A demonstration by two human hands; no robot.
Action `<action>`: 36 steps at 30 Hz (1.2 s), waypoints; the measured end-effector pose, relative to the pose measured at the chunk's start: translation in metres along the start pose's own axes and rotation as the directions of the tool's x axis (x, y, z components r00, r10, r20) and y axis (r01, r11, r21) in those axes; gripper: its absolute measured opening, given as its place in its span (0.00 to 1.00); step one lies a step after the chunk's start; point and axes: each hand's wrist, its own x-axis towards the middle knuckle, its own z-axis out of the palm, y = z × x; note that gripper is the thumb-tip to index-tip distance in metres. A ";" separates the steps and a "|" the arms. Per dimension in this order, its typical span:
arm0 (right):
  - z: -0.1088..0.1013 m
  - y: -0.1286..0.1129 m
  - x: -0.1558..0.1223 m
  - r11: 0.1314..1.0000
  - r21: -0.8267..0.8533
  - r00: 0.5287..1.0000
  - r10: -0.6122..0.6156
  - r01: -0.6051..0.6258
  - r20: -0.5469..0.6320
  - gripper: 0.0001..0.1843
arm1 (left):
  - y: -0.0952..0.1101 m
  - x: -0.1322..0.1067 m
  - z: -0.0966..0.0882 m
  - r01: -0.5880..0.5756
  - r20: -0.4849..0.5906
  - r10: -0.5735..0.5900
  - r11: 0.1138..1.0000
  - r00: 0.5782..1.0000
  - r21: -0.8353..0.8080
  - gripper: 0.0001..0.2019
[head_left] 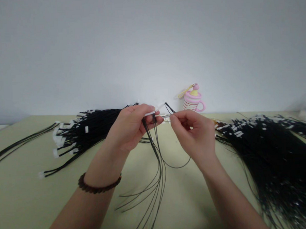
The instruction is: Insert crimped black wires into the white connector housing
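My left hand (pixel 133 124) is closed on a white plug connector (pixel 150 113), held between thumb and fingers. Several thin black wires (pixel 159 168) hang from the connector down over the table. To its right, my right hand (pixel 194 129) pinches a black wire (pixel 170 107) between thumb and forefinger. The upper end of that wire meets a white piece near the connector; whether it sits inside cannot be made out. One wire loops below, between the two hands.
Bundled black cables with white connectors (pixel 92 128) lie at left on the pale green table (pixel 26 203). A large heap of black wires (pixel 275 156) covers the right side. Behind my right hand stands a pink cup-shaped trinket (pixel 192 100), close to the white wall (pixel 149 43).
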 end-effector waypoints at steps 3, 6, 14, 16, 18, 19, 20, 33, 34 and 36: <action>-0.001 0.000 0.000 1.000 -0.003 1.000 0.000 0.000 0.021 0.08 | 0.000 0.000 0.000 -0.003 -0.005 0.003 1.000 1.000 0.013 0.11; -0.002 0.001 0.000 1.000 0.003 0.999 -0.003 0.003 0.051 0.08 | -0.001 -0.001 0.001 -0.006 -0.004 0.006 1.000 1.000 0.017 0.11; -0.003 0.006 0.002 0.981 0.125 0.983 0.131 -0.147 0.130 0.11 | -0.002 -0.001 0.003 -0.012 -0.007 0.012 0.999 1.000 0.041 0.12; -0.003 0.006 0.003 0.968 0.174 0.976 0.157 -0.182 0.152 0.11 | -0.003 0.000 0.003 -0.014 -0.006 0.014 0.999 1.000 0.052 0.12; -0.003 0.007 0.004 0.951 0.220 0.969 0.181 -0.216 0.170 0.11 | -0.003 0.000 0.003 -0.020 0.001 0.020 0.998 1.000 0.054 0.12; -0.002 0.007 0.004 0.943 0.239 0.966 0.191 -0.230 0.176 0.10 | -0.003 0.000 0.003 -0.023 0.003 0.023 0.998 1.000 0.052 0.11; -0.002 0.007 0.004 0.937 0.251 0.963 0.200 -0.242 0.181 0.11 | -0.003 -0.001 0.003 -0.026 0.004 0.026 0.998 1.000 0.050 0.11; -0.004 -0.002 0.001 0.970 -0.144 0.974 -0.208 0.195 -0.086 0.07 | -0.002 -0.002 0.001 -0.041 0.059 0.036 0.995 0.998 0.090 0.12; -0.004 -0.003 0.001 0.969 -0.132 0.971 -0.220 0.207 -0.097 0.06 | -0.002 -0.003 0.001 -0.045 0.069 0.039 0.995 0.997 0.092 0.12; -0.005 -0.003 0.002 0.968 -0.082 0.965 -0.245 0.238 -0.096 0.07 | -0.001 -0.005 0.001 -0.049 0.096 0.040 0.994 0.995 0.093 0.11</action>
